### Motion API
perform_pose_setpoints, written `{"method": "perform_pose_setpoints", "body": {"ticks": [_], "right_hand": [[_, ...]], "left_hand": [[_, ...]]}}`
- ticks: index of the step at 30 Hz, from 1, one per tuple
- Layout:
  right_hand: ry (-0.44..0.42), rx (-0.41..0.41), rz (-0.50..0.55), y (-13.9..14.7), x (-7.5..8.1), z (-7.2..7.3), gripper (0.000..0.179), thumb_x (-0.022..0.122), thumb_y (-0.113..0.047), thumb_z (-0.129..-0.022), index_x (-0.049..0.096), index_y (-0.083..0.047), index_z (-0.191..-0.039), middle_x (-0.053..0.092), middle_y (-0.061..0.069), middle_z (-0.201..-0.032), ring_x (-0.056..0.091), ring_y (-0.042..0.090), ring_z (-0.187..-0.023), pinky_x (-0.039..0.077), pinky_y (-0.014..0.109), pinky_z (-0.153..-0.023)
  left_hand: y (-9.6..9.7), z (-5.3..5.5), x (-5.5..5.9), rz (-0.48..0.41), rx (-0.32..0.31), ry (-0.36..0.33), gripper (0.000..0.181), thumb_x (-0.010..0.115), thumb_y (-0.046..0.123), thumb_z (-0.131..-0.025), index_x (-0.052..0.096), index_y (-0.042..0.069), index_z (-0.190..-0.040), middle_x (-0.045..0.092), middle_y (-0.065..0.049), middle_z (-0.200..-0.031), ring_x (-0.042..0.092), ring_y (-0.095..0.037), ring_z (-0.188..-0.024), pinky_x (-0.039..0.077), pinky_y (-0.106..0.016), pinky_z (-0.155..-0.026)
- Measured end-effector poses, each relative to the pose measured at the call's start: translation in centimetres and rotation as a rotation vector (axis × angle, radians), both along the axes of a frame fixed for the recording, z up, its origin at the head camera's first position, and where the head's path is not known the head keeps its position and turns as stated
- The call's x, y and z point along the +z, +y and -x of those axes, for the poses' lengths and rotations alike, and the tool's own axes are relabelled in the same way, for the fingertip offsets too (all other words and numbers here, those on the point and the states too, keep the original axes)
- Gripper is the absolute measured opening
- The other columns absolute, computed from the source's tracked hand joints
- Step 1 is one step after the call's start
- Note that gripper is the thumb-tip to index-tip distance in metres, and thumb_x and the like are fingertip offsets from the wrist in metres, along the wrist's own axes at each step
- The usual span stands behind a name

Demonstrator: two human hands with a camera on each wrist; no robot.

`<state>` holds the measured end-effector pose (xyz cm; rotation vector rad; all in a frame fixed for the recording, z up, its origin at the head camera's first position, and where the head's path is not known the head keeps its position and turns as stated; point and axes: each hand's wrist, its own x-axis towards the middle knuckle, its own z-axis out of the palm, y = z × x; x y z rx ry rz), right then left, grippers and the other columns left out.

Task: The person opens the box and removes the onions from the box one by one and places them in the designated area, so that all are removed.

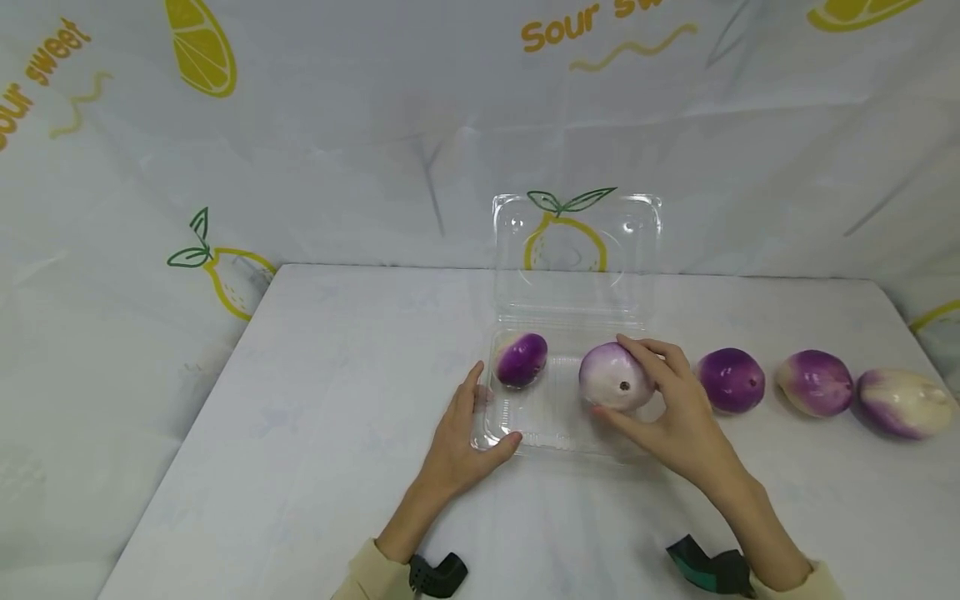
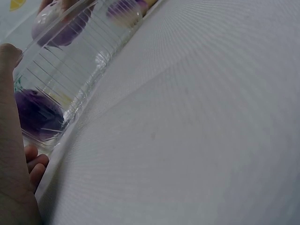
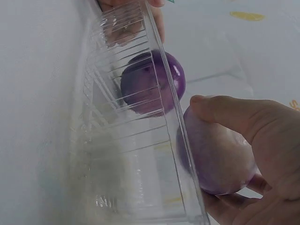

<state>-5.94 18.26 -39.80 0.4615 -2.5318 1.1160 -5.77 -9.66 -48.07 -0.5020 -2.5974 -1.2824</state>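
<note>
The right hand [image 1: 678,417] has its fingers [image 1: 651,354] and thumb curled around a pale purple-and-white turnip [image 1: 615,377], holding it inside the right end of a clear plastic clamshell box [image 1: 551,421] on the white table [image 1: 300,400]. The left hand [image 1: 461,433] rests against the box's left edge, fingers loosely straight along the wall and thumb at the near corner, gripping nothing. A darker purple turnip [image 1: 522,359] already lies in the left end of the box. The box's lid [image 1: 576,250] stands open and upright behind, against the lemon-printed backdrop [image 1: 202,50]. To the right, three more turnips [image 1: 816,382] lie in a row on the table, the nearest just beside the right hand's knuckles.
</note>
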Motion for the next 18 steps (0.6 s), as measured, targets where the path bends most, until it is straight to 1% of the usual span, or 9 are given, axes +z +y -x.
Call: {"method": "perform_pose_setpoints", "body": {"ticks": [4,9,11,13,16,18], "right_hand": [[-0.009,-0.046,-0.005,0.5,0.1,-0.2,0.090,0.095,-0.006,-0.063,0.057,-0.008,-0.144,0.055,0.017,-0.134,0.056,0.027,-0.114,0.031,-0.001,-0.092],[-0.019,-0.088,-0.001,1.4,0.5,-0.6,0.090,0.095,-0.008,-0.064,0.058,-0.011,-0.145,0.054,0.018,-0.135,0.053,0.029,-0.117,0.029,-0.003,-0.092],[-0.013,-0.106,0.003,1.8,0.6,-0.8,0.090,0.096,-0.008,-0.063,0.058,-0.013,-0.144,0.055,0.018,-0.134,0.051,0.020,-0.120,0.028,-0.003,-0.093],[-0.008,-0.127,0.010,2.2,0.7,-1.0,0.090,0.096,-0.007,-0.063,0.058,-0.014,-0.144,0.055,0.017,-0.134,0.046,0.006,-0.121,0.027,-0.003,-0.093],[-0.005,-0.153,0.027,2.8,0.8,-1.2,0.090,0.096,-0.006,-0.061,0.059,-0.015,-0.144,0.055,0.017,-0.134,0.039,-0.011,-0.118,0.029,-0.004,-0.091],[-0.005,-0.164,0.034,3.2,0.8,-1.3,0.090,0.096,-0.006,-0.061,0.060,-0.014,-0.143,0.056,0.018,-0.133,0.038,-0.014,-0.117,0.031,-0.004,-0.090]], "left_hand": [[0.0,0.0,-0.1,-0.003,0.002,-0.015,0.099,0.076,0.042,-0.081,0.026,0.011,-0.161,0.062,-0.008,-0.122,0.061,-0.019,-0.109,0.055,-0.042,-0.097],[0.1,0.0,0.0,-0.002,0.003,-0.015,0.099,0.076,0.042,-0.081,0.026,0.011,-0.161,0.063,-0.008,-0.122,0.061,-0.020,-0.110,0.055,-0.042,-0.097],[0.0,0.0,0.1,-0.001,0.002,-0.007,0.100,0.076,0.043,-0.081,0.026,0.011,-0.161,0.063,-0.008,-0.121,0.061,-0.019,-0.109,0.055,-0.042,-0.096],[0.0,-0.1,0.1,-0.003,0.001,-0.006,0.100,0.075,0.043,-0.081,0.025,0.012,-0.162,0.063,-0.007,-0.121,0.061,-0.019,-0.108,0.055,-0.041,-0.096],[0.0,-0.1,0.1,-0.005,-0.001,-0.007,0.100,0.075,0.043,-0.081,0.024,0.013,-0.162,0.062,-0.007,-0.120,0.061,-0.019,-0.107,0.055,-0.041,-0.096],[0.0,-0.1,0.2,-0.009,-0.002,-0.012,0.100,0.075,0.043,-0.081,0.024,0.013,-0.162,0.062,-0.008,-0.120,0.061,-0.020,-0.108,0.055,-0.041,-0.096]]}}
